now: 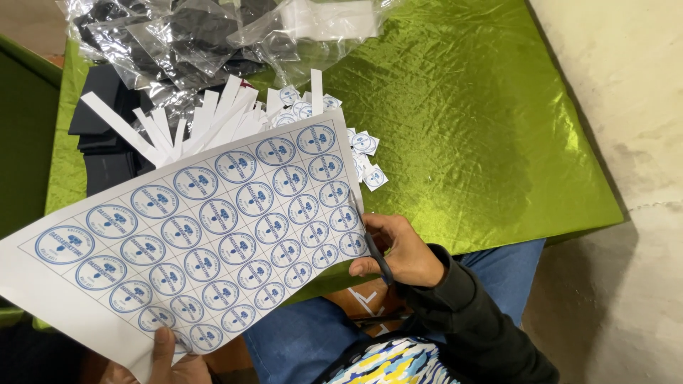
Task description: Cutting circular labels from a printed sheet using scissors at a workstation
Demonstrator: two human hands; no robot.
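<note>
My left hand (167, 359) pinches the near edge of the sheet of round blue labels (192, 231), thumb on top, holding it slanted over the green cloth (462, 128). Beyond it lie white paper strips (192, 124), clear plastic bags (178, 35) and small cut label squares (366, 153). At the sheet's right edge, my right hand (402, 252) grips dark scissors (373, 249), fingers curled through the handles, blades meeting the paper
</note>
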